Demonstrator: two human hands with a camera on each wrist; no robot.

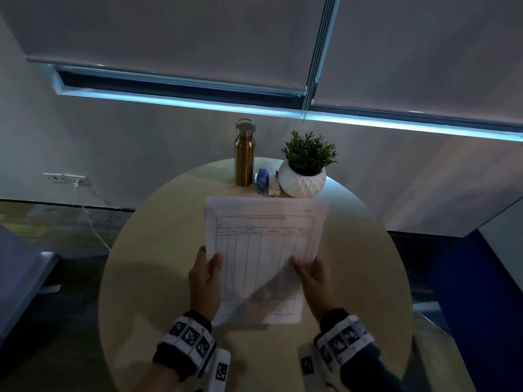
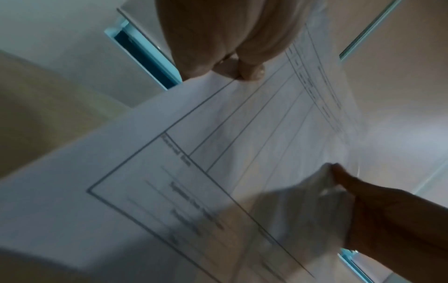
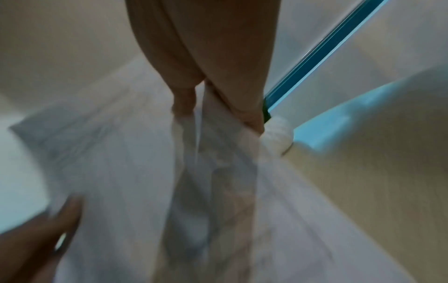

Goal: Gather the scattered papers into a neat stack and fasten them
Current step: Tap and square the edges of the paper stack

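Dim room, grey roller blinds (image 1: 169, 38) drawn over a window with a strip of blue light along the sill; below them a round pale desk (image 1: 147, 250), smooth and matte. Up off the desk, between the two hands, is the papers (image 1: 263, 250): a sheaf of thin white sheets, top one printed with a ruled table of narrow columns and a boxed block of text at the near end; edges nearly squared, a sliver of lower sheet peeking out at the top left; light shows through the paper, and a shadow falls across its lower right. Left hand (image 1: 205, 281) has the left edge, thumb (image 1: 216, 260) laid on the printed face, fingers hidden behind the sheets, grip closed to a pinch; right hand (image 1: 314, 281) takes the right edge the same way, thumb on top, fingers hidden behind, grip pinched tight on the sheets; the right wrist view is blurred but shows paper caught between thumb and fingers. At the far rim of the desk stands a brushed gold metal bottle (image 1: 244, 154), a small blue stapler (image 1: 261, 181), a white faceted pot (image 1: 302, 181) with a spiky green plant.
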